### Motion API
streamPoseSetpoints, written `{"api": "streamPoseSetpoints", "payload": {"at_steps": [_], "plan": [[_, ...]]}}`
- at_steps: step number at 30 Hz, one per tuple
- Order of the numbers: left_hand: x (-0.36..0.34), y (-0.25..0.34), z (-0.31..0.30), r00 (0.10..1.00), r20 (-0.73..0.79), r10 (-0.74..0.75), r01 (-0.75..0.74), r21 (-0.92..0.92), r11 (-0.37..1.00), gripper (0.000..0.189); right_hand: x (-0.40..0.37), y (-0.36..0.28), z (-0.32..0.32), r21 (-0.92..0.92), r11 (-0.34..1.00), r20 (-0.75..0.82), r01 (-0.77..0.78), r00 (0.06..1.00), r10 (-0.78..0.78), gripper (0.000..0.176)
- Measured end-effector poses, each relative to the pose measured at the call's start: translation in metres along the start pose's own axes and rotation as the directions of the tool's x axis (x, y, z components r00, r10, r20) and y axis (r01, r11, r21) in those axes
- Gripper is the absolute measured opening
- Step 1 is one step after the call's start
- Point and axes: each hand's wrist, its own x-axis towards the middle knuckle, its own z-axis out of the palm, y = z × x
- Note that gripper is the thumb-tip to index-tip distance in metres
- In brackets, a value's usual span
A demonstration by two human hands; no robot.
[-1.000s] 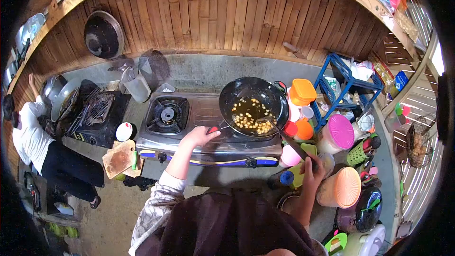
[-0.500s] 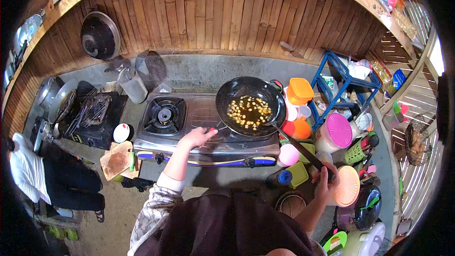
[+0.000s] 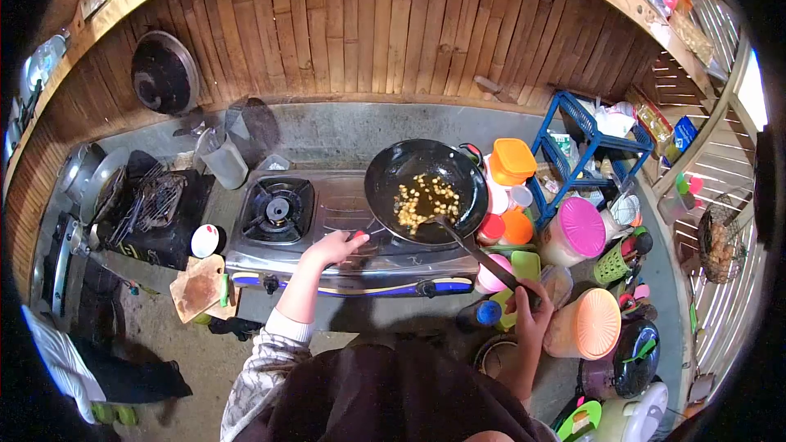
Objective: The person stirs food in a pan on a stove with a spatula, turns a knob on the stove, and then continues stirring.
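Gas stove (image 3: 344,217) top: left hand (image 3: 332,246) closed round wok handle (image 3: 359,236), right hand (image 3: 529,313) gripping spatula (image 3: 481,254)

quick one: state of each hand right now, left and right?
Left hand: closed on the wok handle.
Right hand: closed on the spatula, blade end in the wok.

You get a heavy fisheye view: the wooden wall (image 3: 368,24) bows into an arc, and black corners frame the circle. Daylight enters through the slatted opening (image 3: 757,98) on your right, blown out white. The wok (image 3: 426,188) at centre is sharp, the steel stove (image 3: 344,205) shows a soft sheen, and the floor (image 3: 164,344) on the left lies dim and smeared.
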Motion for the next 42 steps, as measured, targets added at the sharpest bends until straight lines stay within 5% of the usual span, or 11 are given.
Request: {"api": "streamPoseSetpoints", "payload": {"at_steps": [8,11,16,26,32,34,38,42], "plan": [[0.004,-0.003,0.000,1.000,0.020,-0.016,0.016,-0.012,1.000,0.055,0.016,0.022,0.035,0.180,0.984,0.125,-0.013,0.992,-0.009,0.025],[0.000,0.001,-0.001,1.000,0.026,-0.014,0.013,0.036,0.999,0.056,0.025,0.029,0.055,0.030,0.996,0.139,0.088,0.986,-0.091,0.031],[0.000,0.002,0.000,1.000,0.020,-0.005,0.004,0.050,0.999,0.061,0.034,0.055,0.084,0.035,0.998,0.230,-0.061,0.972,0.051,0.038],[-0.007,0.009,0.002,0.999,0.037,0.014,-0.017,0.081,0.997,0.066,0.023,0.063,0.079,-0.212,0.977,0.351,0.005,0.934,0.071,0.039],[0.001,-0.001,0.002,0.991,0.133,0.012,-0.019,0.051,0.999,0.062,0.008,0.042,0.044,-0.177,0.980,0.210,-0.090,0.969,0.127,0.029],[0.002,-0.002,0.001,0.984,0.174,0.031,-0.019,-0.068,0.997,0.059,0.003,0.022,0.036,-0.023,0.985,0.104,-0.170,0.980,0.171,0.023],[0.005,-0.011,-0.002,0.951,0.302,0.064,0.029,-0.296,0.955,0.050,-0.011,-0.027,0.028,-0.049,0.977,-0.026,-0.209,0.978,0.208,0.018],[0.003,-0.021,-0.007,0.898,0.406,0.170,0.067,-0.508,0.859,0.046,-0.014,-0.022,0.017,-0.115,0.990,-0.058,-0.088,0.995,0.081,0.017]]}}
